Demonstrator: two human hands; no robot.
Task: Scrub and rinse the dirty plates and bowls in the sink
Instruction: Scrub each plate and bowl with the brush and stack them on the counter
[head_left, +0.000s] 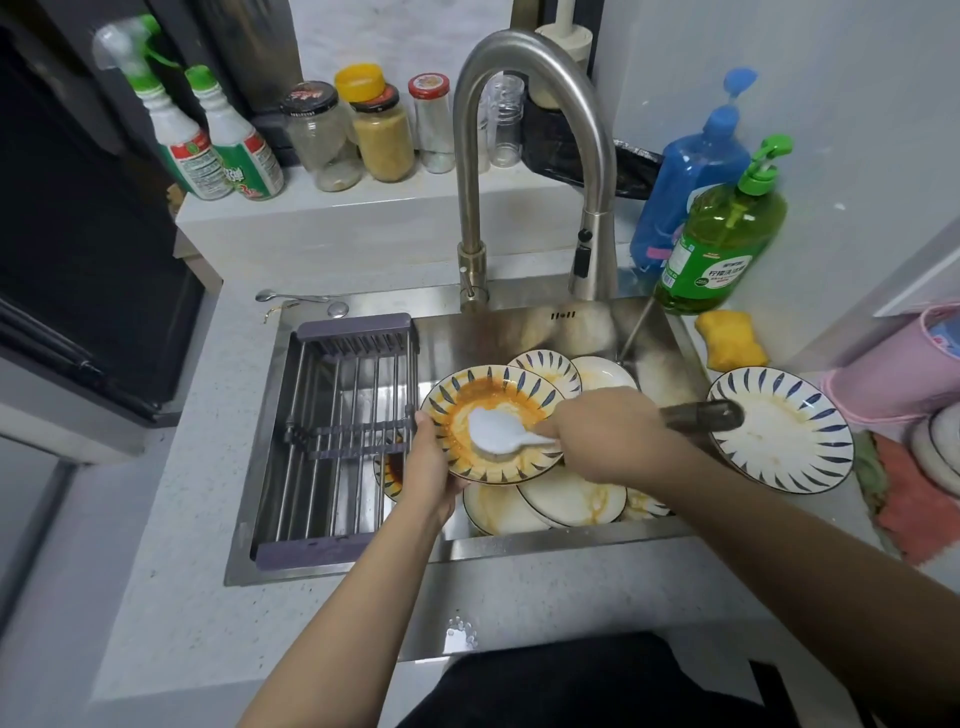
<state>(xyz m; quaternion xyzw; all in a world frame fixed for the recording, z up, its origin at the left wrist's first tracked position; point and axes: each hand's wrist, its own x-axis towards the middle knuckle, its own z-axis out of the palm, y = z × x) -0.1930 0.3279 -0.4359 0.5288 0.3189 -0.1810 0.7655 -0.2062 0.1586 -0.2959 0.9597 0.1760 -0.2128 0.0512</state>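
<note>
A: Right hand (582, 418): fingers curled tight round the handle of a white rice paddle (501, 434). Paddle blade lies flat in the middle of the orange-smeared plate (493, 423), touching the sauce.

B: Left hand (428, 462)?

A: Thumb hooked over the plate's left rim, fingers wrapped underneath, mostly hidden. It holds the plate tilted slightly, lifted above the other dishes in the sink (452, 543).

B: What sits under it?

A: Stained cream plates (571, 499) stacked toward the sink's front edge, right half of the basin. Another blue-striped dish (545, 366) and a plain one just behind the held plate, nearer the back wall. A sauce-marked dish peeks out by the left wrist, partly under the rack.

B: Rack?

A: Metal drying rack (337, 431) spans the sink's left half, front edge to back.

B: Outside the basin?

A: One striped plate (779, 428) on the counter at the sink's right edge, faint orange streaks; a dark handle (701, 415) rests across its left rim. Yellow sponge (730, 340) near the back right corner, beside a green soap bottle (719, 244). Faucet (530, 171) rises at the back edge; no water visible from it.
</note>
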